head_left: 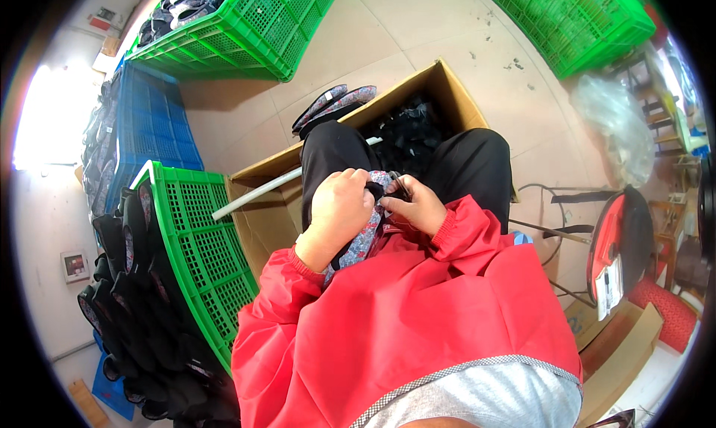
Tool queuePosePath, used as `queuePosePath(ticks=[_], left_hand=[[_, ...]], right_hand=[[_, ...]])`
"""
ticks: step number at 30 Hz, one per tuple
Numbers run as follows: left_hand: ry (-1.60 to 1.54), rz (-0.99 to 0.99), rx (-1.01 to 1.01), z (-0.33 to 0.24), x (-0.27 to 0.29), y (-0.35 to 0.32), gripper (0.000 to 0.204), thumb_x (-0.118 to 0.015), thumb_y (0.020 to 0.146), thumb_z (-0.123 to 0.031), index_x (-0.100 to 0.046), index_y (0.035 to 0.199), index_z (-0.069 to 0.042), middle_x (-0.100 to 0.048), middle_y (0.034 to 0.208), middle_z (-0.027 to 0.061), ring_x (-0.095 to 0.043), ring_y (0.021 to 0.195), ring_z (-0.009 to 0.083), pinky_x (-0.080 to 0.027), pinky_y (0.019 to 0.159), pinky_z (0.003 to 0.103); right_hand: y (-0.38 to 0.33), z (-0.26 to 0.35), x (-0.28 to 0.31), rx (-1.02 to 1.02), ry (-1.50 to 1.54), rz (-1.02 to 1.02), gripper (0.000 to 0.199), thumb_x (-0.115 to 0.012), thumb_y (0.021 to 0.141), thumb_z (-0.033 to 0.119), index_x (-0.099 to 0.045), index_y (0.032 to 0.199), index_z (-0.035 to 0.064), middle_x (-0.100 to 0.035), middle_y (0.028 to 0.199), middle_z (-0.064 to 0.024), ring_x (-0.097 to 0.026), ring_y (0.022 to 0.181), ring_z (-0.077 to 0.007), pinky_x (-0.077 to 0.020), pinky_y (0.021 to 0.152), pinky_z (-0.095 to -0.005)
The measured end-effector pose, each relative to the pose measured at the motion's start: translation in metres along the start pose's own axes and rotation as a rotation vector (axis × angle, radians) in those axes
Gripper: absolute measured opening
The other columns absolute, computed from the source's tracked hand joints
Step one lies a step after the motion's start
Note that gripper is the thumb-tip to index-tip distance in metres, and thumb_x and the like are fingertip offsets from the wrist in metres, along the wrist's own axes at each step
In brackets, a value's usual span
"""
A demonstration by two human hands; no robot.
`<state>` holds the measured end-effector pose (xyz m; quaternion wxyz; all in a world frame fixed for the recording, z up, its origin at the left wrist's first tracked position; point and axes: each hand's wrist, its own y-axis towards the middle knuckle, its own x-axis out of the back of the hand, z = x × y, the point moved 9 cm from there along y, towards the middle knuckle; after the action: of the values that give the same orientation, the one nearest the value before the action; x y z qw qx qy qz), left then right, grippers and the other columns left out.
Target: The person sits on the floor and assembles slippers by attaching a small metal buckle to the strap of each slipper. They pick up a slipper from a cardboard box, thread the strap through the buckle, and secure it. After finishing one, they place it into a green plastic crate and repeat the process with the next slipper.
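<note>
Patterned fabric, a floral shoe upper [367, 234], sits in my lap between both hands, above my black trousers. My left hand [341, 206] is curled into a fist around its top edge; my right hand [418, 206] pinches the same edge, with small scissors [397, 183] at its fingertips. Ahead of my knees stands an open cardboard box [447, 92] of dark pieces. At my left a green crate [198, 241] holds stacked dark shoes.

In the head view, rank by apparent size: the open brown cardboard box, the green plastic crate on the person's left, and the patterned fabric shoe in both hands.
1. Green plastic crate; nearness may inflate it.
2. Open brown cardboard box, partly hidden by legs.
3. Patterned fabric shoe, clearly smallest.
</note>
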<state>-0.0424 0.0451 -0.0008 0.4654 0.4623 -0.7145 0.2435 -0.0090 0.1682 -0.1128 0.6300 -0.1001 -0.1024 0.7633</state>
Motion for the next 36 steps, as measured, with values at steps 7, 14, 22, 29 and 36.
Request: queuePosePath(ticks=[7, 14, 22, 29, 36], left_hand=[[-0.199, -0.108, 0.108, 0.004, 0.0, 0.008, 0.015, -0.064, 0.081, -0.012, -0.059, 0.092, -0.003, -0.064, 0.08, 0.0173, -0.063, 0.081, 0.0373, -0.049, 0.071, 0.047], [-0.219, -0.425, 0.069, -0.036, 0.035, 0.021, 0.017, -0.066, 0.081, -0.01, -0.055, 0.093, -0.006, -0.061, 0.076, 0.0152, -0.062, 0.078, 0.0371, -0.048, 0.069, 0.047], [-0.154, -0.515, -0.119, -0.07, 0.064, 0.014, 0.024, -0.068, 0.074, -0.004, -0.056, 0.094, -0.005, -0.062, 0.082, 0.012, -0.061, 0.081, 0.0338, -0.048, 0.074, 0.044], [0.16, -0.533, -0.114, -0.054, 0.07, 0.019, 0.056, -0.067, 0.066, -0.003, -0.06, 0.121, 0.003, -0.058, 0.113, 0.0164, -0.057, 0.103, 0.0331, -0.049, 0.089, 0.039], [0.165, -0.332, -0.172, -0.035, 0.052, 0.023, 0.048, -0.064, 0.067, -0.003, -0.061, 0.114, 0.003, -0.057, 0.112, 0.0161, -0.057, 0.103, 0.0343, -0.05, 0.089, 0.04]], right_hand=[[0.003, 0.004, -0.006, 0.041, 0.023, -0.107, 0.035, -0.069, 0.092, 0.022, -0.052, 0.114, 0.0002, -0.066, 0.092, -0.0094, -0.066, 0.084, -0.0148, -0.0514, 0.072, -0.0298], [0.011, 0.059, 0.02, 0.321, -0.195, -0.464, 0.044, -0.071, 0.086, 0.018, -0.05, 0.122, 0.0031, -0.064, 0.1, -0.0148, -0.065, 0.088, -0.0226, -0.0521, 0.079, -0.0341], [0.008, 0.128, 0.04, 0.573, -0.003, -0.429, 0.05, -0.06, 0.08, -0.01, -0.052, 0.128, 0.002, -0.061, 0.119, -0.0115, -0.059, 0.11, -0.0177, -0.0474, 0.097, -0.0303], [0.021, 0.125, 0.028, 0.561, -0.292, -0.347, 0.044, -0.058, 0.081, -0.012, -0.058, 0.124, -0.001, -0.063, 0.118, -0.0119, -0.062, 0.11, -0.0206, -0.0472, 0.099, -0.0313], [0.012, 0.133, 0.028, 0.65, -0.382, -0.324, 0.033, -0.061, 0.075, -0.009, -0.067, 0.105, 0.0035, -0.067, 0.095, -0.0157, -0.066, 0.091, -0.0316, -0.0527, 0.081, -0.0363]])
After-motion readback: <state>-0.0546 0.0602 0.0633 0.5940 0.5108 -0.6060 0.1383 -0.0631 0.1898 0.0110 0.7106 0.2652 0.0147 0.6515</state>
